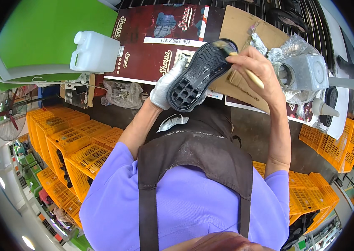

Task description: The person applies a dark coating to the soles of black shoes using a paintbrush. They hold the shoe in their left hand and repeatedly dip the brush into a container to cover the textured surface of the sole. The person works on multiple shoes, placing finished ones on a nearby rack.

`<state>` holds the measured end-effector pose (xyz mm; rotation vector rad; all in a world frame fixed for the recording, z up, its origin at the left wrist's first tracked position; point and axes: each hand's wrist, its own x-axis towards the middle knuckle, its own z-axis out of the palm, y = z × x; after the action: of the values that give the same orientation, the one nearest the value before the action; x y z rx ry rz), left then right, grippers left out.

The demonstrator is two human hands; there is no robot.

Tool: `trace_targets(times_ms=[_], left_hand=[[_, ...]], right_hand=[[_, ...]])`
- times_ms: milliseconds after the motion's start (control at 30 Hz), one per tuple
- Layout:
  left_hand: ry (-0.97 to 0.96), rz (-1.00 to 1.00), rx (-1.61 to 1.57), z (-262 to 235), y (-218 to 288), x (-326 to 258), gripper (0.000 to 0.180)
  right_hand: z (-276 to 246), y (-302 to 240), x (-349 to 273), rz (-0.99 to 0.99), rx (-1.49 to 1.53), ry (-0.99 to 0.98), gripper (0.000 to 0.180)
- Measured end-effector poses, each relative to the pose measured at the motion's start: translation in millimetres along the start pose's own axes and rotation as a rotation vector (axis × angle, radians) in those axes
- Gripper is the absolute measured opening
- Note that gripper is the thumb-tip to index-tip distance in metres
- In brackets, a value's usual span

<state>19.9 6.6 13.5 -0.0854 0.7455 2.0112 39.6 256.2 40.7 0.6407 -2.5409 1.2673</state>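
My left hand (164, 88), in a white glove, is closed around the side of a black shoe sole (204, 69). The sole is tilted with its inner face up, showing a honeycomb of hollows at the heel and wavy ridges toward the toe. Wet, shiny smears lie across its middle. In my bare right hand (257, 69) is a brush (255, 79) with a pale wooden handle. Its bristles rest at the toe end of the sole, slightly blurred. The glove's fingers under the sole are mostly hidden.
Dark red printed cardboard (143, 54) and brown cardboard (237, 31) cover the bench. A white plastic jug (97, 52) stands left; a clear cut-open container (313, 71) and a squeeze bottle (323, 108) lie right. Orange crates (87, 157) stack behind me, and black rollers run along the far side.
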Motion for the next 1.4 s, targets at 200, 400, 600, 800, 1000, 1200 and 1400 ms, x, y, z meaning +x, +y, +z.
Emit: trace_targets(times_ms=[200,400,600,800,1000,1200,1400], left_hand=[[0.045,0.027,0.128,-11,-10,9,0.055],[0.114,0.041,0.058,5,-3,5,0.055],[-0.025,-0.017,0.003,-2,1,-1,0.059],[0.026,0.032,0.323,0,-7,1,0.052],[0.037,0.161,1.033,-21,-20,4,0.042],[0.1,0.133,0.954,1,-17,2,0.052],[0.098,0.193,0.845,-21,-21,6,0.048]], right_hand=[[20,-5,-11,0.099,-0.139,0.143,0.019],[19,-32,-14,-0.097,0.132,-0.184,0.029],[11,-5,-12,-0.073,-0.013,-0.057,0.023],[21,3,-14,0.072,-0.126,0.239,0.014],[37,-14,-7,0.438,0.182,0.427,0.015],[29,-29,-7,0.655,0.463,0.21,0.025],[10,-37,-13,0.691,0.695,0.013,0.024]])
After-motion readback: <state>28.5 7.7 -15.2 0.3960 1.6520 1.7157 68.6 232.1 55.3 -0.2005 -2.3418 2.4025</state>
